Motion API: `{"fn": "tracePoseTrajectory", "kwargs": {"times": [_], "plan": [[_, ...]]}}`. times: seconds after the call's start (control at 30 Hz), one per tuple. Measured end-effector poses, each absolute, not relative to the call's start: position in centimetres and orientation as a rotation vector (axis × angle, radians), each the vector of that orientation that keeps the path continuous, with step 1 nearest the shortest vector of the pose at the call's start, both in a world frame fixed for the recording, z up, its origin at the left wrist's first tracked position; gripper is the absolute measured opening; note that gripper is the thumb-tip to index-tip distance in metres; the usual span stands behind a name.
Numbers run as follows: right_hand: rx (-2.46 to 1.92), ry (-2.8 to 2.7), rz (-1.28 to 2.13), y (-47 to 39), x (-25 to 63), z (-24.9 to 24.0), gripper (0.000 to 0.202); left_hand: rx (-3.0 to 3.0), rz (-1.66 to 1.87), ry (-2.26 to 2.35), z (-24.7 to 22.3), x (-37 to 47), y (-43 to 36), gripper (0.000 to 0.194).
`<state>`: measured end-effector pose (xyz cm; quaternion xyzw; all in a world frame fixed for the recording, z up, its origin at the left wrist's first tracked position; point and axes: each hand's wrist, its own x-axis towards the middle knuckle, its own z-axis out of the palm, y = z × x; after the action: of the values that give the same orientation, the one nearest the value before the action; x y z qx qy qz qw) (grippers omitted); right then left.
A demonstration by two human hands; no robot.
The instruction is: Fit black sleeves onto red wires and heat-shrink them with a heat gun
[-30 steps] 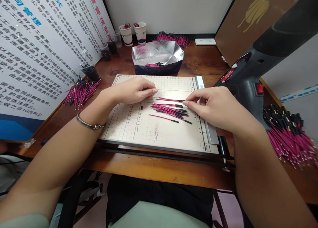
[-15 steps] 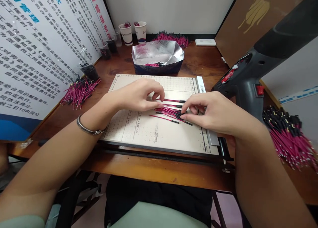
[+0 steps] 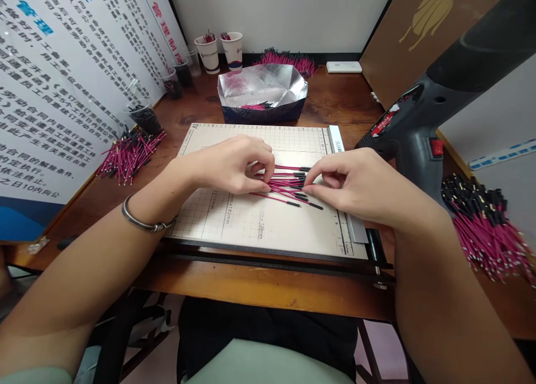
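Note:
Several thin magenta wires (image 3: 285,183) with black sleeved ends lie loosely side by side on a cream paper trimmer board (image 3: 218,222). My left hand (image 3: 237,163) is over their left part, with thumb and index finger closed on one or more wires; the exact hold is partly hidden. My right hand (image 3: 355,183) comes from the other side, its thumb and fingertip pinched at the black end of a wire. One wire lies apart from the bunch, nearer to me.
A foil-lined box (image 3: 262,113) with more wires stands behind the board. Paper cups (image 3: 232,52) and plastic cups (image 3: 144,116) stand at the back and left. Wire piles lie left (image 3: 129,155) and right (image 3: 488,228). A dark heat gun (image 3: 419,144) leans in from the right.
My left thumb and index finger have come down toward me onto the wires. My right fingertips have moved slightly away from me along the black ends. The view has shifted a little.

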<state>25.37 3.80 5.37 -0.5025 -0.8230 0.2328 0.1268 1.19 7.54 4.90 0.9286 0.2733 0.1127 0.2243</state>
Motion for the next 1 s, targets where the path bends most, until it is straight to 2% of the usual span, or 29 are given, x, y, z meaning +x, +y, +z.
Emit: {"fn": "tracePoseTrajectory", "kwargs": {"times": [0.63, 1.0], "plan": [[-1.358, -2.428, 0.698, 4.04, 25.27, 4.79, 0.015, 2.559, 0.434, 0.611, 4.61, 1.30, 7.49, 0.016], [-1.417, -2.468, 0.705, 4.15, 25.13, 4.95, 0.019, 2.495, 0.332, 0.636, 4.70, 1.27, 7.37, 0.017]]}}
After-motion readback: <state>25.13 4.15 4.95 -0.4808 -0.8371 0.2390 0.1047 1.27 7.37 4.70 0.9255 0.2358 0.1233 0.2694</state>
